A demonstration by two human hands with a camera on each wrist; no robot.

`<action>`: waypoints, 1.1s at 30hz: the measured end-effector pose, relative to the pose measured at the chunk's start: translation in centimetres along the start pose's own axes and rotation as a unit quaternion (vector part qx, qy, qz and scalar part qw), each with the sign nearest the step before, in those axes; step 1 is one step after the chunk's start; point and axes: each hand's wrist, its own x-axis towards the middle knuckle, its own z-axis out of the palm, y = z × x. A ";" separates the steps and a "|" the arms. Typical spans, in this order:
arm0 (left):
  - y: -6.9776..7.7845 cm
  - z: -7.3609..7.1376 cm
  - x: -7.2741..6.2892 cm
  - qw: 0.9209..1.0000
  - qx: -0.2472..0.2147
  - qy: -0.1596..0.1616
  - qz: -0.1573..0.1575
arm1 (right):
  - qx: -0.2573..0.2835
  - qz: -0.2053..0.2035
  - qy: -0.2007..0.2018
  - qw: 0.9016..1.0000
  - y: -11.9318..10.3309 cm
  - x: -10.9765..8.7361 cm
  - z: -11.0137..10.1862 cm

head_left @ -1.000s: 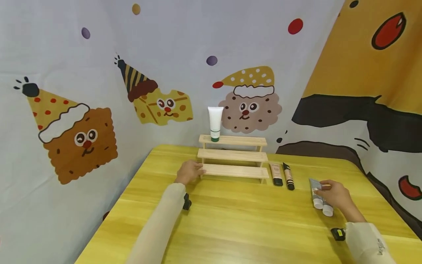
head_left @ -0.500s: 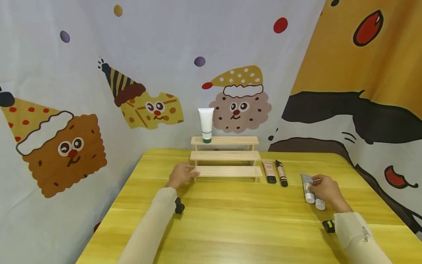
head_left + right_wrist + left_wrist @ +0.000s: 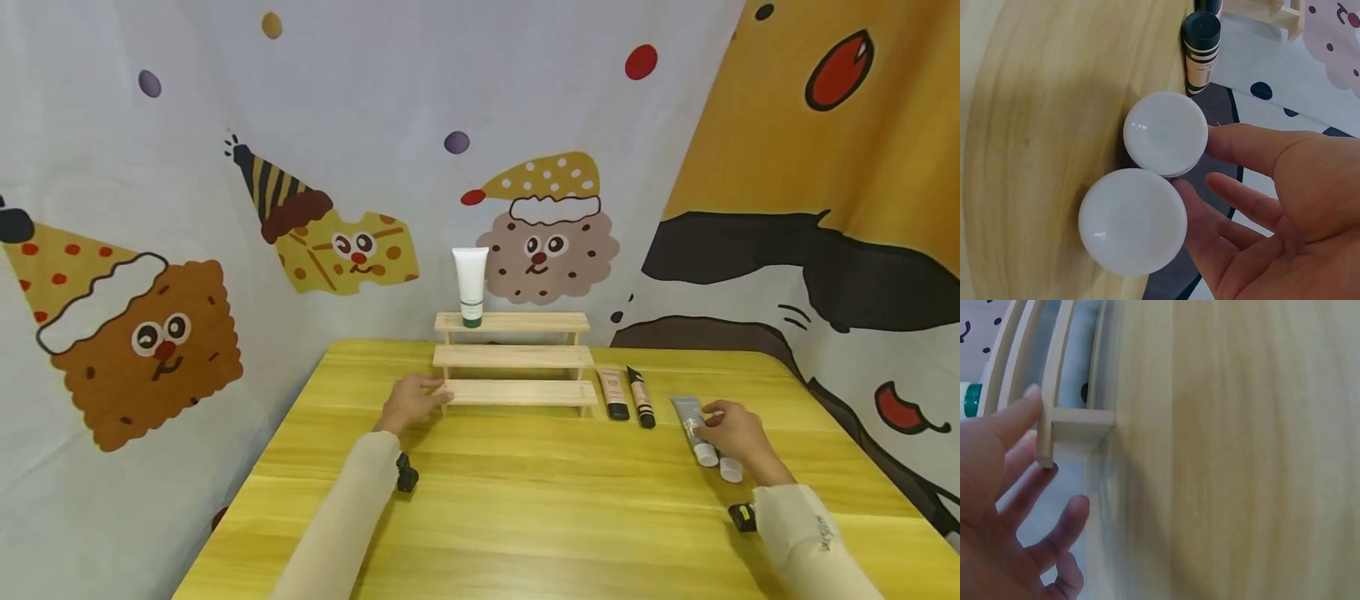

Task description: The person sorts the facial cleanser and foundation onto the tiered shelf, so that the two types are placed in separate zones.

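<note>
My left hand (image 3: 408, 402) grips the left end of the three-tier wooden display stand (image 3: 517, 392), thumb on top of its lowest board and fingers below, as the left wrist view shows. At the right, my right hand (image 3: 737, 433) pinches a grey squeeze tube (image 3: 688, 417) with a white cap (image 3: 1165, 133) between thumb and fingers. Close beside it lies a second grey tube, mostly hidden by the hand, its white cap (image 3: 1133, 222) showing. A white squeeze tube (image 3: 471, 283) with a green cap stands upright on the top board, towards the left.
Right of the stand, a beige tube (image 3: 612, 392) and a slimmer black-banded tube (image 3: 641, 398) lie on the yellow wood-grain table (image 3: 525, 517). A cartoon-printed cloth (image 3: 360, 125) hangs behind the table.
The head view has swung slightly to the right. The held grey tube has turned a little, its far end shifting left away from the second tube. My left hand stays at the stand.
</note>
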 end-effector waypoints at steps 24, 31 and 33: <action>1.6 0.6 0.4 0.997 0.040 0.023 -0.054 | 0.015 -0.007 -0.031 0.999 0.3 0.9 0.1; 1.6 0.6 0.2 0.997 0.044 0.028 -0.060 | 0.049 0.003 -0.041 0.998 0.2 0.6 0.4; 1.5 0.4 0.1 0.997 0.050 0.026 -0.061 | 0.053 0.007 -0.044 0.998 0.1 0.5 0.7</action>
